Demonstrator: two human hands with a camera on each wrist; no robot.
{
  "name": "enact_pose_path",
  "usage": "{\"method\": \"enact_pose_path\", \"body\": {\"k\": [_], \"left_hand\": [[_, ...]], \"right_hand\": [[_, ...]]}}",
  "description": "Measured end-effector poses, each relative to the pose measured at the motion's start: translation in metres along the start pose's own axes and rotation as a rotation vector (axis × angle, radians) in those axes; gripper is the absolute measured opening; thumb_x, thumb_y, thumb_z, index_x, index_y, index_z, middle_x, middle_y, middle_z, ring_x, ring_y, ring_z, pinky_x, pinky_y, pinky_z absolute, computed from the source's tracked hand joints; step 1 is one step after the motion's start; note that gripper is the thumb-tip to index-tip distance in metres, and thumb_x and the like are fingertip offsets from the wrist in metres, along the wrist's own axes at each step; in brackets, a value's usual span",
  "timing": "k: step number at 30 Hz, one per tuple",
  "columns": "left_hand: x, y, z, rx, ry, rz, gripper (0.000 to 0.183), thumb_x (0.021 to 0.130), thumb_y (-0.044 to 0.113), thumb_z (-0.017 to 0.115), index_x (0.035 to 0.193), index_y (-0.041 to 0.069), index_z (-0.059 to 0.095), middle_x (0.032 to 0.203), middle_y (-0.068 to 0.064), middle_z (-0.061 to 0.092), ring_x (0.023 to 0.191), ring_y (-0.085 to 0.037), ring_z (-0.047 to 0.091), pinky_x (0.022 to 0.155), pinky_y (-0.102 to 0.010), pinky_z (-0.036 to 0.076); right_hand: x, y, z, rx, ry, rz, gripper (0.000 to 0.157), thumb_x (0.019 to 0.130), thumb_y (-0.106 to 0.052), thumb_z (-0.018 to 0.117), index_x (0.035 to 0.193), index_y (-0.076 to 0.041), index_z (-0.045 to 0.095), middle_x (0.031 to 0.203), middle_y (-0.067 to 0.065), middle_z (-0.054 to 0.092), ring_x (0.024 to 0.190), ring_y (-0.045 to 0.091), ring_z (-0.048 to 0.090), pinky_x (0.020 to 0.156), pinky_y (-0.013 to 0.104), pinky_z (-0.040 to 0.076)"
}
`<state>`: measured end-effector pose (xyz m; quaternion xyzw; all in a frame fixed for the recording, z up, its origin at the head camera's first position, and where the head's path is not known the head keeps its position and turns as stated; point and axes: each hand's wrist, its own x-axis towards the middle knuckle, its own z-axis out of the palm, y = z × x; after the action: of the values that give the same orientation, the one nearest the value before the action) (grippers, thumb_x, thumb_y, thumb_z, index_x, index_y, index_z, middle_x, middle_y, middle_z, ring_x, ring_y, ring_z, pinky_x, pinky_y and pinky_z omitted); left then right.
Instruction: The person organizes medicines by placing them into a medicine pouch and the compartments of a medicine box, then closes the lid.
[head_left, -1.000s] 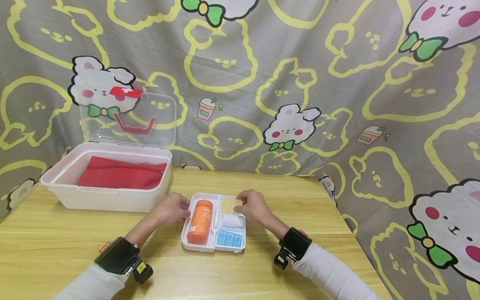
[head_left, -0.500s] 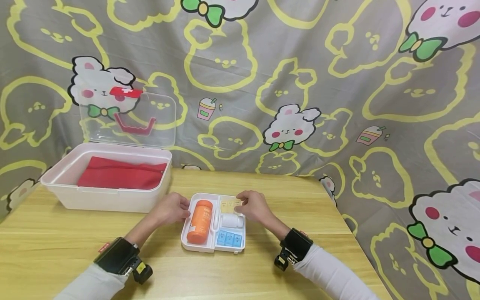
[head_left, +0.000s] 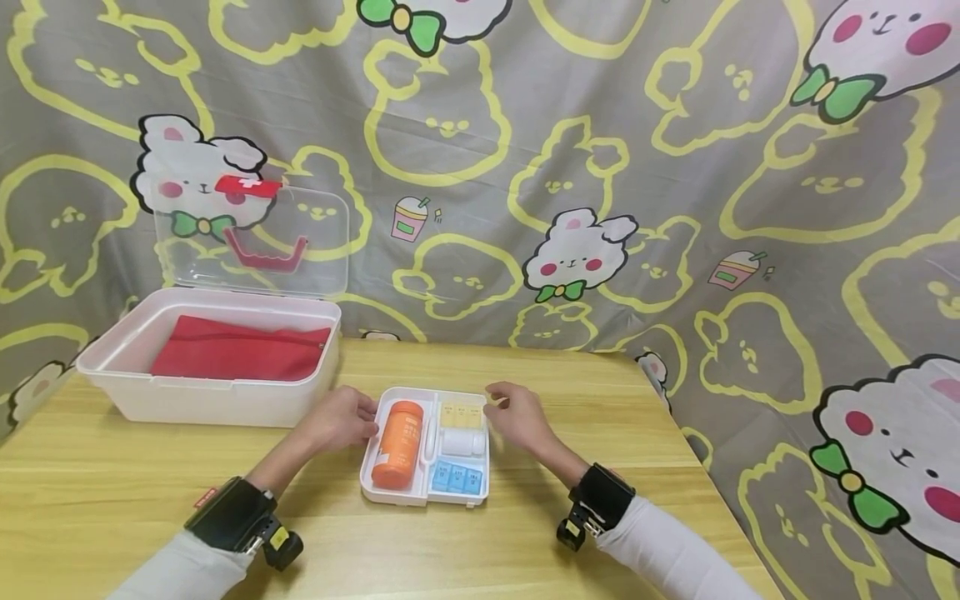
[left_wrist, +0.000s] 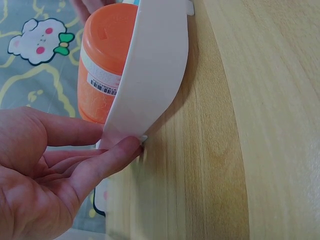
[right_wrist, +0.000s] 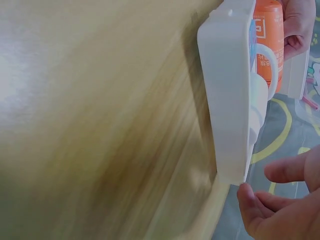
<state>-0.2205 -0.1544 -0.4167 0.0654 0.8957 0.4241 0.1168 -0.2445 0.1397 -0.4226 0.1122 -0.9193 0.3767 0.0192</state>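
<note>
A shallow white divided case [head_left: 375,492] lies on the table. An orange bottle [head_left: 399,446] fills its left side. On its right side are a yellow pill organizer [head_left: 461,415], a small white bottle [head_left: 459,442] and a blue pill organizer [head_left: 457,478]. My left hand [head_left: 343,419] pinches the case's left wall; in the left wrist view one digit is at the rim, another on the outer face. My right hand [head_left: 520,416] is beside the upper right corner with fingers loosely bent, nothing held. Its lower fingertip is close to that corner in the right wrist view; contact is unclear.
A large white box [head_left: 225,404] stands at the back left with its clear lid [head_left: 330,208] raised. A red pouch [head_left: 240,350] lies inside. The wooden table [head_left: 420,550] meets a patterned cloth [head_left: 465,292] behind and at the right.
My right hand has drawn off the yellow pill organizer and shifted slightly right, past the case's rim. The left hand keeps its place at the left wall. The head view has shifted slightly.
</note>
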Motion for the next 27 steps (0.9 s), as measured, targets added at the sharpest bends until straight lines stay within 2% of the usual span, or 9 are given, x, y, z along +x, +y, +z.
{"method": "enact_pose_path", "body": {"k": [4,8,14,19,27], "left_hand": [[0.0,0.0,0.0,-0.011,0.001,-0.008,0.032,0.087,-0.001,0.071,0.115,-0.015,0.067,0.103,-0.023,0.075,0.084,-0.024,0.075,0.073,-0.037,0.064],[0.001,0.0,0.0,-0.022,0.0,-0.01,0.032,0.087,-0.002,0.07,0.116,-0.016,0.066,0.103,-0.024,0.075,0.085,-0.025,0.075,0.073,-0.037,0.064],[0.001,0.0,0.001,-0.02,-0.001,-0.002,0.033,0.087,-0.002,0.07,0.116,-0.016,0.066,0.104,-0.025,0.074,0.086,-0.025,0.075,0.073,-0.037,0.064],[0.001,0.0,0.0,-0.015,-0.007,-0.001,0.033,0.088,-0.002,0.07,0.117,-0.016,0.065,0.104,-0.025,0.074,0.086,-0.026,0.075,0.073,-0.037,0.064],[-0.001,0.0,0.001,-0.006,0.005,0.017,0.037,0.088,-0.002,0.07,0.12,-0.017,0.062,0.11,-0.03,0.072,0.093,-0.032,0.075,0.073,-0.037,0.064]], "right_hand": [[-0.003,0.003,-0.001,0.048,-0.019,0.03,0.036,0.096,-0.01,0.06,0.127,0.007,0.064,0.115,0.025,0.07,0.093,0.035,0.073,0.08,0.041,0.062],[-0.008,0.002,-0.001,0.11,-0.062,0.106,0.038,0.099,-0.013,0.055,0.128,0.01,0.062,0.112,0.024,0.071,0.082,0.029,0.074,0.072,0.035,0.062],[-0.016,0.001,0.003,0.257,-0.126,0.194,0.037,0.1,-0.009,0.053,0.128,0.014,0.06,0.112,0.027,0.07,0.086,0.028,0.074,0.074,0.037,0.064],[-0.021,0.003,0.006,0.334,-0.144,0.192,0.039,0.097,-0.004,0.053,0.131,0.016,0.057,0.108,0.029,0.071,0.082,0.028,0.074,0.072,0.038,0.064],[-0.021,0.012,0.007,0.333,-0.179,0.163,0.041,0.097,-0.002,0.054,0.135,0.011,0.057,0.095,0.024,0.074,0.073,0.024,0.074,0.065,0.035,0.064]]}}
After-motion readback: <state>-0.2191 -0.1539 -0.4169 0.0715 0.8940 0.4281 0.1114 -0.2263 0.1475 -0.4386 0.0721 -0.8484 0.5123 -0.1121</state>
